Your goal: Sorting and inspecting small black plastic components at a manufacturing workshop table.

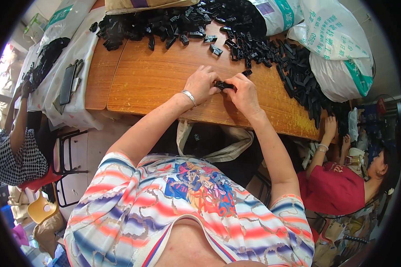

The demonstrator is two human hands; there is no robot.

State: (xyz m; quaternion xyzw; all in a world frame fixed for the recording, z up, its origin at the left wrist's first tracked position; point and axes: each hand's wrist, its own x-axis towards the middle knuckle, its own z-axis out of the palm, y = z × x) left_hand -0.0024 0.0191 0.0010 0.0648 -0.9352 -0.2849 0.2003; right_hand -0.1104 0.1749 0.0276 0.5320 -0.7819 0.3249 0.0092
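Note:
Over the near part of the wooden table (151, 89), my two hands meet on a small black plastic part (222, 85). My left hand (202, 85) pinches its left end, and my right hand (243, 93) grips the right end between thumb and fingers. Just beyond my right fingers lies another small black piece (247, 72). A loose black piece (216, 50) rests farther up the table, at the edge of a big heap of black plastic parts (182, 24). Whether the held part is one piece or two joined pieces, I cannot tell.
More black parts (296, 73) spread down the table's right side, beside white printed sacks (343, 66). A person in a dark red top (334, 187) works at the right. On the left, another person in a checked top (20, 155) sits at a covered table holding a phone (67, 84).

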